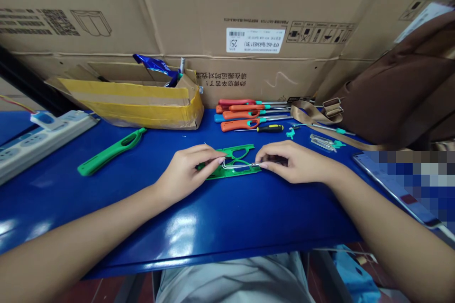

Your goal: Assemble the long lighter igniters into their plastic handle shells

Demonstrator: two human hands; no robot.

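My left hand pinches the left end of thin white wires between thumb and fingertips. A thin metal piece at the right end of these wires is pinched in my right hand; the rest of that piece is hidden by the fingers. Beneath and between both hands, two green handle shell halves lie on the blue table, partly covered by my left hand. Farther left lies a green lighter handle, apart from my hands.
Behind my right hand lie several long-necked lighters and a black-and-yellow screwdriver. Small metal parts sit right of them. A yellow-taped carton, power strip, phone and brown bag surround the work area.
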